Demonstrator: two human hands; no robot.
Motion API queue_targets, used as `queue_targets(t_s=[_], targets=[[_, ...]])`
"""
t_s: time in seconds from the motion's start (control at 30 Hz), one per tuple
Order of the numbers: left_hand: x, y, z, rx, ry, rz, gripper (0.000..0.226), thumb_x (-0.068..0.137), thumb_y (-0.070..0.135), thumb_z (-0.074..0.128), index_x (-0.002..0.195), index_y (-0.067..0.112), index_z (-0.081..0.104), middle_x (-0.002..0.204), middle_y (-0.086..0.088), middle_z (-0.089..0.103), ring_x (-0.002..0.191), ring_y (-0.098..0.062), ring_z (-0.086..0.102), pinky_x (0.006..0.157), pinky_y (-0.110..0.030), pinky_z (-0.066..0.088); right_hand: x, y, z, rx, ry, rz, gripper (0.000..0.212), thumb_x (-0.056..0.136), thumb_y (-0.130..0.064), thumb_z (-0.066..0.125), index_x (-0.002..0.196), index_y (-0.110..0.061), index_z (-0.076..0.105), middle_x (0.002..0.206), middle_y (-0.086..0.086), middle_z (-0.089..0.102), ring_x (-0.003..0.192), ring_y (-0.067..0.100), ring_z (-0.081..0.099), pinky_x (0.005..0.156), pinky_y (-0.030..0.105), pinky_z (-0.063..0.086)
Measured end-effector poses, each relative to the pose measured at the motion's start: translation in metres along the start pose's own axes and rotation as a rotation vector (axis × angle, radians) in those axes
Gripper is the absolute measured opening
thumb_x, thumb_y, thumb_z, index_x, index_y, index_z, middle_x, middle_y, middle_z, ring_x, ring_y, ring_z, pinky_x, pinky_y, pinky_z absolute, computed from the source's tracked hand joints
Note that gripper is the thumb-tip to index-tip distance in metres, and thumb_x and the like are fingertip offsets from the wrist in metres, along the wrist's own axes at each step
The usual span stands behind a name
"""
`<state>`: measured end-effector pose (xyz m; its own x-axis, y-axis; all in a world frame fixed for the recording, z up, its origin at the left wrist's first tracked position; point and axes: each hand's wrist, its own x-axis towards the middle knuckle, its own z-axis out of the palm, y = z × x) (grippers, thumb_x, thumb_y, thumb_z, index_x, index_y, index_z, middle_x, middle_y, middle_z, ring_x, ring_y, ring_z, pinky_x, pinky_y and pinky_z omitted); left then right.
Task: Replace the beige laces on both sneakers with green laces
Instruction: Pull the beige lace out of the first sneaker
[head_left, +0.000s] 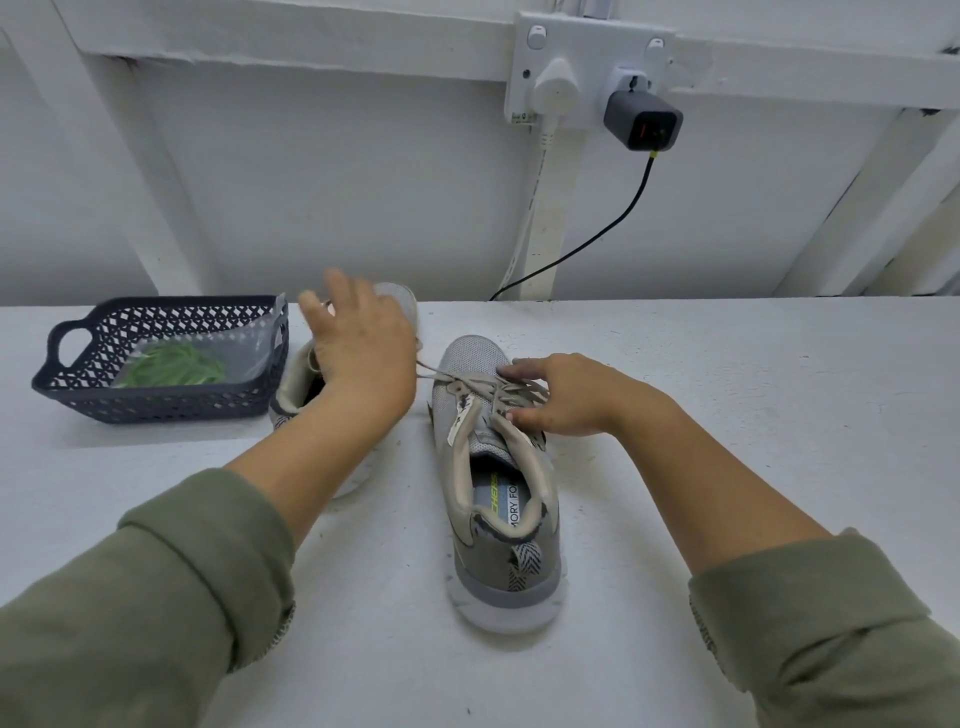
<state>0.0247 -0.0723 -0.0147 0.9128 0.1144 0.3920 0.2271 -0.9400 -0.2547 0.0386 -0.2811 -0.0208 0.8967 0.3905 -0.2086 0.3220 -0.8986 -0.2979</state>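
Basket (156, 400) blocks the table's (727, 415) left; right side lies open.

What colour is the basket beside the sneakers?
Dark blue-grey basket, with openwork lattice walls; the head view shows it.

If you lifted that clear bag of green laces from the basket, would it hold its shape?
Probably not: the thin clear bag looks crumpled, so it should sag. The green laces lie loosely coiled, likely light and floppy.

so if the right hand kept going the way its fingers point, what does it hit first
The beige laces of the right sneaker: the right hand points left, and its fingertips seem to be touching them, though depth is unclear.
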Motion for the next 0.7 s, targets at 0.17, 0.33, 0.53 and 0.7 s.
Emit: queue_targets(t_s=[0.17, 0.33, 0.53, 0.7], targets=[[0.002, 0.007, 0.003, -0.252, -0.04, 0.575, 0.028, 0.094, 0.036, 0.055, 0.12, 0.046, 0.061, 0.154, 0.003, 0.026, 0.138, -0.035, 0.015, 0.1, -0.043, 0.014, 0.0, -0.001, 0.0, 0.008, -0.001, 0.003, 0.064, 0.084, -0.051, 0.062, 0.143, -0.041, 0.039, 0.146, -0.007, 0.046, 0.128, 0.02, 0.046, 0.104, 0.04, 0.04], [0.006, 0.007, 0.004, -0.217, -0.002, 0.588, 0.017, 0.089, 0.042, 0.059, 0.099, 0.037, 0.072, 0.142, 0.012, 0.043, 0.138, -0.03, 0.019, 0.092, -0.04, 0.01, 0.0, -0.002, 0.0, 0.007, -0.003, 0.001, 0.064, 0.084, -0.052, 0.062, 0.143, -0.041, 0.039, 0.148, -0.007, 0.044, 0.129, 0.02, 0.046, 0.104, 0.041, 0.04], [0.0, -0.003, -0.003, -0.005, -0.017, 0.04, 0.033, 0.083, 0.021, 0.054, 0.116, 0.015, 0.058, 0.134, -0.009, 0.036, 0.132, -0.034, 0.019, 0.097, -0.045, 0.012, -0.002, -0.002, 0.0, 0.021, -0.001, 0.009, 0.064, 0.084, -0.052, 0.062, 0.143, -0.042, 0.039, 0.146, -0.007, 0.046, 0.129, 0.02, 0.046, 0.105, 0.04, 0.04], [-0.001, 0.002, -0.001, -0.151, -0.023, 0.317, 0.04, 0.09, 0.024, 0.056, 0.128, 0.035, 0.052, 0.151, -0.01, 0.02, 0.136, -0.038, 0.015, 0.103, -0.045, 0.019, -0.002, -0.004, -0.001, 0.022, -0.002, 0.003, 0.064, 0.085, -0.05, 0.064, 0.143, -0.04, 0.04, 0.145, -0.005, 0.047, 0.129, 0.02, 0.046, 0.104, 0.035, 0.04]])
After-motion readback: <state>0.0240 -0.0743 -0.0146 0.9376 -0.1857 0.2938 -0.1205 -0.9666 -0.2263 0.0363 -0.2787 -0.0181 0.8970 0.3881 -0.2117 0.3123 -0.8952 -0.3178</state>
